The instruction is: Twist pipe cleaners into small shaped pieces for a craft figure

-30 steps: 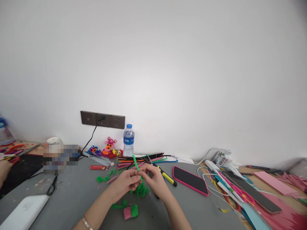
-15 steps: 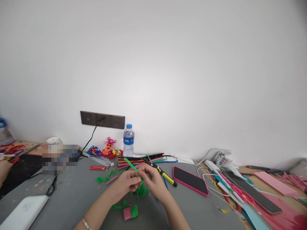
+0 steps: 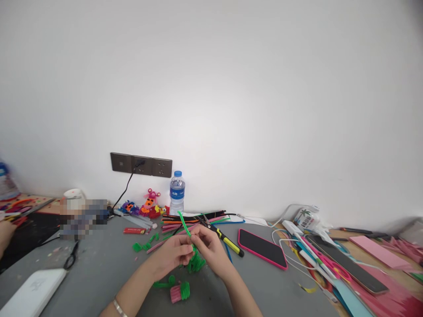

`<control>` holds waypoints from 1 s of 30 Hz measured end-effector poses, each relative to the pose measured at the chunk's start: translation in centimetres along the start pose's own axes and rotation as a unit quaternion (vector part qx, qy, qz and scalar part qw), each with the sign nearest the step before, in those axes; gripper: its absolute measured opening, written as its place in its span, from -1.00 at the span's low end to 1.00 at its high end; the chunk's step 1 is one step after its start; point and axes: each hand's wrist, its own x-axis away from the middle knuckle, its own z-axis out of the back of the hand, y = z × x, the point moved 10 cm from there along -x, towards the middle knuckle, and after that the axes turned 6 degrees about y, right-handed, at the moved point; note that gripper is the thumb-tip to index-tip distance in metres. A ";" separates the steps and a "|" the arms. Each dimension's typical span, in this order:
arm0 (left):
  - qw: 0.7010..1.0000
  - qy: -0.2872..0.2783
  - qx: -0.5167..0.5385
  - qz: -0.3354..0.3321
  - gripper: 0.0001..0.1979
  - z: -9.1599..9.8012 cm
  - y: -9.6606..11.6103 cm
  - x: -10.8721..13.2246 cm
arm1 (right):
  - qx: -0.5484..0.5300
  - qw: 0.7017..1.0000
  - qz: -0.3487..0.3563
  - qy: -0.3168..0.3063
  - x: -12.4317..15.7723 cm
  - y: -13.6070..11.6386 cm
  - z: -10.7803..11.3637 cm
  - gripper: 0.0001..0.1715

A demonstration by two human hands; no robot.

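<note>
Between my two hands a green pipe cleaner [image 3: 184, 223] sticks up, its free end pointing away from me. My left hand [image 3: 173, 255] pinches its lower part with thumb and fingers. Right beside it, the thumb and forefinger of my right hand [image 3: 209, 248] also close on the strip. Under my fingers lies a pile of coiled green pipe cleaner [image 3: 196, 263], partly hidden. Nearer to me rests a pink and green wound piece [image 3: 180, 292], with a curled green piece [image 3: 163, 284] just behind it. Small green bits [image 3: 142, 246] are left of my left hand.
Yellow-black pliers [image 3: 229, 244] and a bundle of pipe cleaners [image 3: 175, 222] lie behind my hands. A pink-edged phone [image 3: 262, 248] is to the right. A water bottle [image 3: 177, 193] stands against the wall. Another person's hand [image 3: 5, 235] is at far left.
The free end of the green pipe cleaner has swung to the right and stands more upright. Both hands have stayed almost in place.
</note>
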 end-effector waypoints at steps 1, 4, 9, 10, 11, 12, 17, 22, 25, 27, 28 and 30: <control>1.000 0.000 0.001 0.002 -0.73 0.0 0.0 0.0 | 0.004 1.000 0.001 -0.001 0.0 0.0 0.0 -0.69; 1.000 -0.002 0.003 0.002 -0.73 0.0 -0.1 0.1 | 0.006 1.000 0.002 -0.002 0.0 0.0 0.1 -0.69; 1.000 -0.010 -0.001 0.006 -0.76 -0.1 -0.2 0.1 | -0.017 1.000 -0.002 0.005 -0.1 0.2 0.1 -0.69; 1.000 -0.012 -0.001 0.005 -0.77 -0.1 -0.1 0.1 | -0.023 1.000 -0.004 0.005 -0.1 0.2 0.1 -0.70; 1.000 -0.014 0.000 0.004 -0.78 -0.2 0.0 0.1 | -0.027 1.000 -0.005 0.005 -0.1 0.2 0.1 -0.70; 1.000 -0.014 0.001 0.003 -0.79 -0.2 0.0 0.1 | -0.031 0.999 -0.006 0.005 -0.1 0.2 0.1 -0.71; 1.000 -0.005 -0.012 -0.003 -0.86 -0.1 -0.1 0.0 | -0.031 1.000 -0.003 -0.001 -0.2 0.3 0.0 -0.72; 1.000 0.006 -0.025 -0.007 -0.87 0.4 -0.5 0.0 | -0.025 1.000 -0.004 -0.005 -0.2 0.3 0.0 -0.71; 1.000 0.009 -0.023 -0.010 -0.84 0.6 -0.6 -0.1 | -0.038 0.999 -0.016 -0.013 -0.2 0.5 -0.2 -0.70; 0.999 0.016 -0.024 -0.014 -0.81 0.9 -0.5 -0.2 | -0.048 0.998 -0.024 -0.016 -0.2 0.5 -0.2 -0.69; 0.999 0.019 -0.023 -0.013 -0.80 0.9 -0.5 -0.2 | -0.051 0.998 -0.026 -0.016 -0.2 0.5 -0.3 -0.68; 1.000 0.023 -0.019 -0.009 -0.76 1.0 -0.5 -0.2 | -0.055 0.998 -0.028 -0.017 -0.2 0.5 -0.4 -0.67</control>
